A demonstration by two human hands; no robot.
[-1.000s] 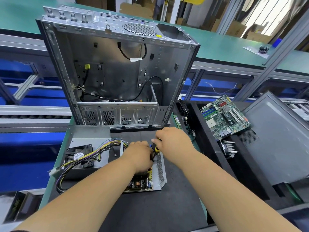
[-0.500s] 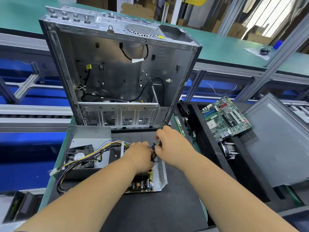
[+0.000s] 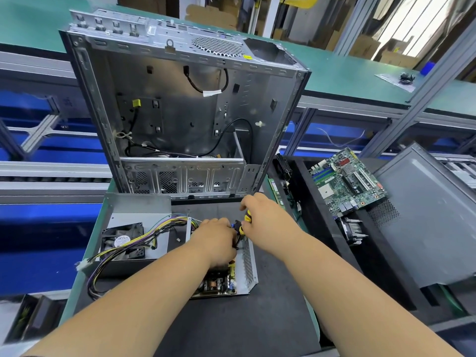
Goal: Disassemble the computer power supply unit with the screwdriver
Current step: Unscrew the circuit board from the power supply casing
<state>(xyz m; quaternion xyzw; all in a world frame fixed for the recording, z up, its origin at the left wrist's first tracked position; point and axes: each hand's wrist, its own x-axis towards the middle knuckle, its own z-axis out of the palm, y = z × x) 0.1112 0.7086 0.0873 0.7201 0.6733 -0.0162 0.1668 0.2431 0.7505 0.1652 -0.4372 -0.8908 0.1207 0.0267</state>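
The power supply lies opened on the dark mat of the counter, just in front of the upright, gutted computer case. Its lid half, with the fan in it, sits beside it to the left, joined by a bundle of coloured wires.

The right hand is wrapped round the yellow-and-black screwdriver, tip aimed down into the far end of the open tray. The left hand rests over the circuit board with its fingers curled down at the spot where the tip meets; I can't tell whether it pinches anything, as the fingertips are hidden.

What could go wrong, to my eye: the tip sits very close to those left fingers, so a slip off the screw head would jab them. A slip could also gouge the board or round out the screw. The tray is only steadied by that one hand, so a hard push might skid it on the mat. A freed screw could drop in among the board's parts. The wire bundle is still attached, so lifting the board could snag it.

Counted: two hands, one screwdriver, one power supply in two halves, one fan, one case, one motherboard in the black bin on the right, one grey side panel leaning beyond it.
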